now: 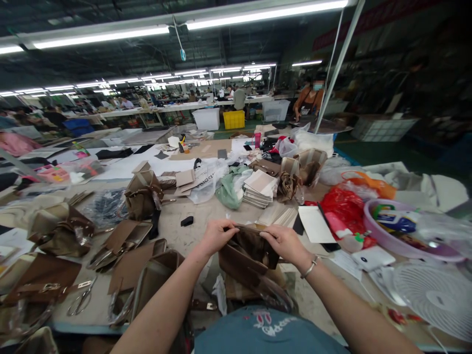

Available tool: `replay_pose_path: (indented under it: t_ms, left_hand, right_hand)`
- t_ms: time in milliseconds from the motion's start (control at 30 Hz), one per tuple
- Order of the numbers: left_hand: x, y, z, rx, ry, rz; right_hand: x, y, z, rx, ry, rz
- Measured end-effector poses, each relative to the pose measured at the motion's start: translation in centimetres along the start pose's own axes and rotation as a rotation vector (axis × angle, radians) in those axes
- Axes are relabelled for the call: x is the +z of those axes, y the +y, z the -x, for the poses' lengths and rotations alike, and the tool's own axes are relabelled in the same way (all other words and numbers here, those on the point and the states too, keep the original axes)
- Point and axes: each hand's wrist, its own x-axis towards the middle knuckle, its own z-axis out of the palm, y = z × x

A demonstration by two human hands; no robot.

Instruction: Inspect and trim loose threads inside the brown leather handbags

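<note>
Both my hands grip the top edge of a brown leather bag (pixel 246 259) held up in front of my chest, above the table's near edge. My left hand (pixel 217 235) pinches the left side of its rim, fingers curled shut. My right hand (pixel 283 242), with a bracelet at the wrist, clasps the right side of the rim. The bag's opening faces up and its dark inside shows between the hands.
Several more brown bags (pixel 59 228) and flaps lie at the left, with scissors (pixel 81 299) near the front edge. Stacked card pieces (pixel 260 188), a red plastic bag (pixel 344 206), a purple basin (pixel 401 241) and a white fan (pixel 435 297) sit at the right. A person stands far back.
</note>
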Motion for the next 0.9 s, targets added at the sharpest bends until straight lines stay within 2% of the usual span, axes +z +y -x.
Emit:
replay_pose_path:
  t_ms: [333, 533, 733, 800, 900]
  left_hand:
    - [0.2, 0.1, 0.4, 0.006, 0.049, -0.001]
    - [0.3, -0.1, 0.4, 0.005, 0.071, 0.023]
    - [0.3, 0.0, 0.5, 0.008, 0.084, 0.016]
    - [0.3, 0.0, 0.6, -0.003, 0.08, 0.017]
    - [0.3, 0.0, 0.6, -0.016, 0.073, 0.024]
  right_hand:
    - [-1.3, -0.8, -0.6, 0.048, -0.068, -0.038]
    - [-1.9, -2.3, -2.6, 0.037, -0.208, 0.096]
    - [-1.2, -3.3, -3.2, 0.034, -0.227, 0.283]
    - [-1.4, -3.3, -3.1, 0.035, -0.23, 0.292]
    - [-2.0, -3.3, -3.2, 0.034, -0.307, 0.242]
